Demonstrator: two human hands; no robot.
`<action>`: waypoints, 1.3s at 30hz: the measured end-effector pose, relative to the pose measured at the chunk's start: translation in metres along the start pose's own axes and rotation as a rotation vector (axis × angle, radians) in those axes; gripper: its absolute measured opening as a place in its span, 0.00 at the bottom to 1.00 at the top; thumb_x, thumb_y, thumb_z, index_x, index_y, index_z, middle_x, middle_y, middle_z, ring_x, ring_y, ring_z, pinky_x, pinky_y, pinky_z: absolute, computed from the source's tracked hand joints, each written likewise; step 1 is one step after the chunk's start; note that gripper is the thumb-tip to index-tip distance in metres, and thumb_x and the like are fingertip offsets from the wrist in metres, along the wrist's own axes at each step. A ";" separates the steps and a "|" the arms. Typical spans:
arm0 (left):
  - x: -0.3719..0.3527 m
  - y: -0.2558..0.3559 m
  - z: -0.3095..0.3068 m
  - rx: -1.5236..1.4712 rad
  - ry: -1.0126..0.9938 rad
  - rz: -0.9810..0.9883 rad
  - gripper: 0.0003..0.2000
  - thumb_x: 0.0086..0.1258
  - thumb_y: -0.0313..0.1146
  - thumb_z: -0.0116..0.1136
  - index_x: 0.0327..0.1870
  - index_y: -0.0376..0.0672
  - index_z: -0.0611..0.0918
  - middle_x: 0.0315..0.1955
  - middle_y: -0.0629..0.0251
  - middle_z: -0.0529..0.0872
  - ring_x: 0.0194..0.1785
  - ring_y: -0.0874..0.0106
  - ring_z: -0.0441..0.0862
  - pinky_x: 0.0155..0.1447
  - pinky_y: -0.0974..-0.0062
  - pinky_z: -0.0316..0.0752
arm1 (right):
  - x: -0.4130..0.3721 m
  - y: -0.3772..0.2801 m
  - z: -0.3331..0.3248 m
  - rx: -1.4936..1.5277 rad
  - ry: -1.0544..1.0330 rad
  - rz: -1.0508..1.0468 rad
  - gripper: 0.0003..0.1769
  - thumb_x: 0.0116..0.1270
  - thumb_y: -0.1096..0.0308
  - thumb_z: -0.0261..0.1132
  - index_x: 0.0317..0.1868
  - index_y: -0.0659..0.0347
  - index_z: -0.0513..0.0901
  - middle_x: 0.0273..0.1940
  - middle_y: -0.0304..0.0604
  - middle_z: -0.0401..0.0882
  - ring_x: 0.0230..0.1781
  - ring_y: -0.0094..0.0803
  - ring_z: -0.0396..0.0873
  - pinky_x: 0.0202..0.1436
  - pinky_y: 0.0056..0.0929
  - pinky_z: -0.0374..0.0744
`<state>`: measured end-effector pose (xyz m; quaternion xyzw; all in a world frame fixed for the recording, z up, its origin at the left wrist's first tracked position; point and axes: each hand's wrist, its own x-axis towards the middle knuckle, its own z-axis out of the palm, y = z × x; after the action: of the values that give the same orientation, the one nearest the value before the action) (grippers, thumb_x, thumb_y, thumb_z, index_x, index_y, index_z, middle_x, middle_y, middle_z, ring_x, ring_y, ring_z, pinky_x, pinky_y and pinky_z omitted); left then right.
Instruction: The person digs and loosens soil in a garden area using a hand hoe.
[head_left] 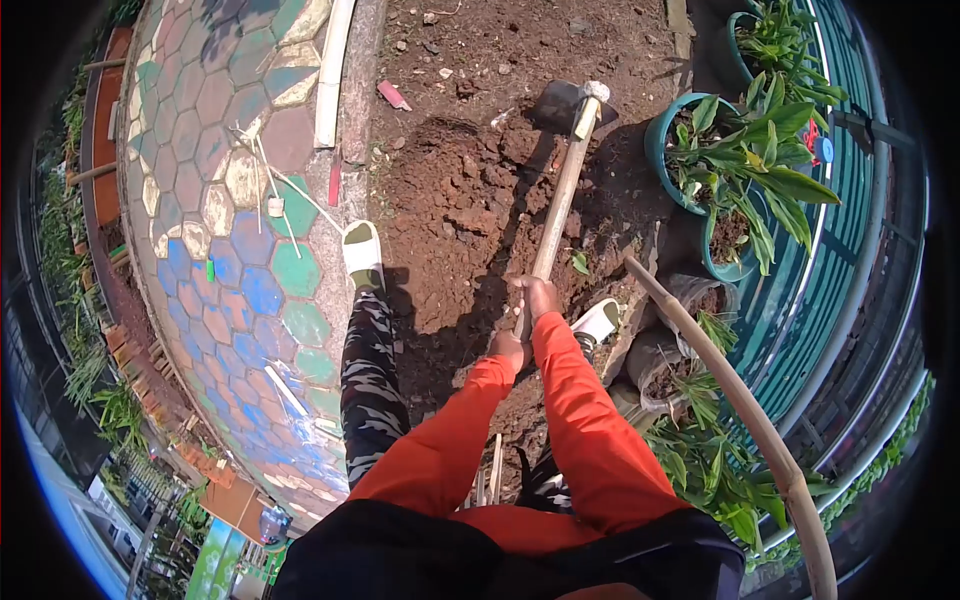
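Note:
A hoe (561, 206) with a long wooden handle reaches out in front of me over the dug brown soil (450, 215). Its dark blade (556, 106) is at the far end, pointing left from a pale, knobbed head. My right hand (538, 295) is wrapped round the handle. Closer to my body, my left hand (508, 350) grips the same handle near its lower end. Both arms are in orange sleeves. Loose clods and a shallow hollow show to the left of the handle.
Potted leafy plants (745, 165) line the right side beside a green slatted surface (800, 300). A bamboo pole (740, 400) slants up from the lower right. Painted hexagonal paving (225, 215) with thin sticks lies left, past a concrete edge (357, 100). My pale shoes (362, 248) straddle the soil.

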<state>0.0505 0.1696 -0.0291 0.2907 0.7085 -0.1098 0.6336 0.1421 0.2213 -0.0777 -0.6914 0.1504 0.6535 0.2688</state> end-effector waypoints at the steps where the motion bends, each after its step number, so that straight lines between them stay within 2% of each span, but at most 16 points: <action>1: 0.006 -0.007 0.002 0.079 0.024 -0.085 0.30 0.52 0.34 0.66 0.62 0.52 0.76 0.49 0.55 0.85 0.57 0.60 0.81 0.59 0.68 0.73 | 0.007 0.004 0.004 -0.024 0.049 0.102 0.05 0.54 0.71 0.64 0.27 0.61 0.76 0.16 0.35 0.66 0.12 0.28 0.65 0.16 0.31 0.68; 4: -0.001 -0.006 0.004 0.132 0.042 -0.143 0.29 0.51 0.34 0.64 0.59 0.45 0.77 0.44 0.49 0.86 0.53 0.55 0.83 0.55 0.64 0.76 | 0.022 -0.007 -0.003 0.028 -0.057 0.224 0.06 0.54 0.70 0.65 0.27 0.59 0.75 0.16 0.37 0.66 0.12 0.32 0.66 0.17 0.33 0.70; 6: 0.001 0.005 0.004 0.190 0.040 -0.098 0.22 0.52 0.36 0.62 0.45 0.29 0.81 0.39 0.42 0.85 0.49 0.52 0.84 0.51 0.62 0.76 | 0.003 -0.037 0.002 -0.078 -0.028 0.283 0.07 0.54 0.71 0.65 0.25 0.59 0.74 0.16 0.40 0.67 0.12 0.34 0.67 0.18 0.35 0.72; 7: -0.002 0.011 -0.004 0.302 0.026 0.046 0.17 0.55 0.34 0.61 0.40 0.29 0.80 0.31 0.47 0.85 0.38 0.56 0.86 0.41 0.64 0.79 | -0.003 -0.054 0.006 -0.139 -0.052 0.195 0.07 0.53 0.72 0.65 0.25 0.61 0.74 0.16 0.41 0.68 0.12 0.35 0.67 0.19 0.36 0.74; 8: -0.008 0.022 -0.013 0.300 0.028 0.046 0.17 0.55 0.34 0.61 0.40 0.29 0.80 0.31 0.47 0.85 0.38 0.56 0.86 0.41 0.64 0.79 | 0.008 -0.063 0.004 -0.049 -0.147 0.109 0.06 0.52 0.72 0.66 0.26 0.62 0.76 0.17 0.42 0.69 0.12 0.36 0.68 0.20 0.37 0.75; 12: -0.053 0.109 -0.062 -0.142 -0.298 0.157 0.14 0.59 0.34 0.64 0.38 0.36 0.75 0.21 0.65 0.76 0.21 0.77 0.76 0.22 0.74 0.71 | 0.025 -0.151 0.018 -0.011 -0.218 0.005 0.10 0.53 0.68 0.69 0.30 0.57 0.75 0.18 0.37 0.69 0.15 0.31 0.71 0.20 0.32 0.76; 16: -0.064 0.176 -0.055 -0.363 -0.436 0.411 0.14 0.60 0.33 0.63 0.41 0.35 0.74 0.23 0.67 0.77 0.25 0.78 0.76 0.28 0.73 0.73 | 0.028 -0.228 0.008 -0.104 -0.301 -0.169 0.09 0.56 0.63 0.66 0.29 0.54 0.74 0.17 0.33 0.71 0.16 0.30 0.73 0.21 0.27 0.76; 17: -0.059 0.181 -0.049 -0.314 -0.434 0.420 0.15 0.58 0.30 0.61 0.44 0.33 0.74 0.25 0.61 0.80 0.30 0.68 0.81 0.36 0.68 0.76 | 0.046 -0.234 0.002 -0.165 -0.242 -0.129 0.08 0.55 0.67 0.65 0.32 0.57 0.75 0.18 0.36 0.71 0.15 0.30 0.72 0.21 0.28 0.76; 18: -0.057 0.171 -0.041 -0.324 -0.435 0.428 0.15 0.58 0.30 0.61 0.44 0.33 0.74 0.25 0.61 0.80 0.30 0.68 0.81 0.36 0.68 0.76 | 0.037 -0.228 0.005 -0.176 -0.239 -0.136 0.08 0.55 0.67 0.65 0.32 0.57 0.75 0.18 0.36 0.71 0.15 0.30 0.72 0.21 0.28 0.76; 20: -0.044 0.127 -0.018 -0.046 0.000 0.413 0.16 0.55 0.29 0.59 0.44 0.31 0.75 0.29 0.53 0.83 0.37 0.56 0.83 0.42 0.63 0.76 | 0.017 -0.199 0.013 -0.190 -0.064 -0.151 0.06 0.57 0.68 0.63 0.32 0.60 0.76 0.18 0.37 0.71 0.14 0.30 0.69 0.21 0.28 0.75; 22: -0.035 0.050 -0.003 0.042 0.205 0.391 0.20 0.53 0.31 0.56 0.48 0.32 0.76 0.35 0.44 0.84 0.44 0.47 0.83 0.49 0.58 0.75 | 0.032 -0.144 0.011 -0.156 -0.085 -0.150 0.06 0.54 0.70 0.62 0.31 0.60 0.76 0.19 0.39 0.70 0.15 0.32 0.70 0.19 0.33 0.75; 24: -0.030 -0.010 -0.015 0.086 -0.015 0.219 0.22 0.52 0.31 0.57 0.50 0.34 0.76 0.36 0.44 0.84 0.44 0.48 0.83 0.49 0.59 0.76 | 0.025 -0.087 0.015 -0.057 -0.026 -0.134 0.04 0.52 0.71 0.62 0.29 0.61 0.76 0.19 0.40 0.70 0.14 0.32 0.70 0.18 0.34 0.74; 28: -0.059 -0.087 0.001 0.051 0.065 0.032 0.19 0.55 0.37 0.61 0.48 0.40 0.78 0.35 0.45 0.85 0.43 0.48 0.84 0.46 0.60 0.77 | -0.019 -0.015 0.006 0.037 -0.141 -0.047 0.04 0.49 0.73 0.63 0.22 0.62 0.75 0.18 0.40 0.70 0.12 0.31 0.70 0.18 0.34 0.75; 31: -0.085 -0.131 0.006 0.039 0.172 0.236 0.19 0.57 0.39 0.62 0.48 0.41 0.78 0.33 0.45 0.85 0.42 0.48 0.84 0.46 0.57 0.78 | -0.042 0.026 0.001 -0.016 -0.052 0.012 0.05 0.47 0.74 0.64 0.20 0.63 0.74 0.17 0.41 0.71 0.12 0.32 0.71 0.19 0.34 0.76; 35: -0.088 -0.138 0.002 0.184 0.122 0.191 0.20 0.57 0.40 0.63 0.50 0.45 0.79 0.33 0.46 0.85 0.40 0.46 0.83 0.46 0.53 0.78 | -0.073 0.021 -0.008 0.047 -0.109 -0.054 0.05 0.45 0.76 0.63 0.18 0.63 0.74 0.15 0.43 0.71 0.12 0.33 0.71 0.20 0.32 0.74; 39: -0.048 -0.060 0.001 0.080 0.159 0.475 0.18 0.54 0.38 0.65 0.47 0.45 0.79 0.33 0.46 0.85 0.40 0.46 0.83 0.45 0.53 0.77 | -0.104 -0.071 0.001 0.091 -0.215 -0.379 0.07 0.46 0.77 0.62 0.17 0.62 0.72 0.13 0.42 0.70 0.13 0.30 0.70 0.21 0.28 0.72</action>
<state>0.0193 0.1073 0.0039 0.4816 0.6631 0.0375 0.5719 0.1705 0.2640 0.0369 -0.6210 0.0175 0.6537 0.4321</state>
